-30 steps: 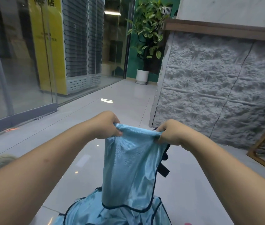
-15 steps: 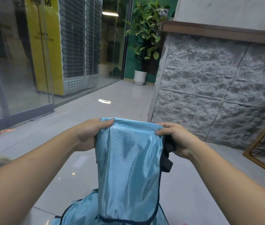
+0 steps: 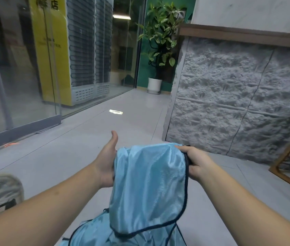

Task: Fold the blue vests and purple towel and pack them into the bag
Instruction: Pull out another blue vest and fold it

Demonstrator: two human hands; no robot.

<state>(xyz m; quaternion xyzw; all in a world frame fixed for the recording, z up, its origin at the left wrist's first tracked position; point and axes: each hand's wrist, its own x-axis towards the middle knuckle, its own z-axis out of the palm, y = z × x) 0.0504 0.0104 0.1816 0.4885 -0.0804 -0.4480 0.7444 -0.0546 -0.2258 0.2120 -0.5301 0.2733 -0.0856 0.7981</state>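
The right hand (image 3: 196, 163) pinches the dark-trimmed edge of the blue vest (image 3: 149, 189), fingers over the top, thumb beneath. The left hand (image 3: 107, 162) lies flat-palmed against the vest's other side, thumb raised straight and forward; its fingers are hidden behind the cloth, so I cannot tell whether they grip. The vest hangs between the hands above the grey floor (image 3: 87, 148), long axis vertical, trimmed hem down, draping onto more blue fabric (image 3: 91, 235) below.
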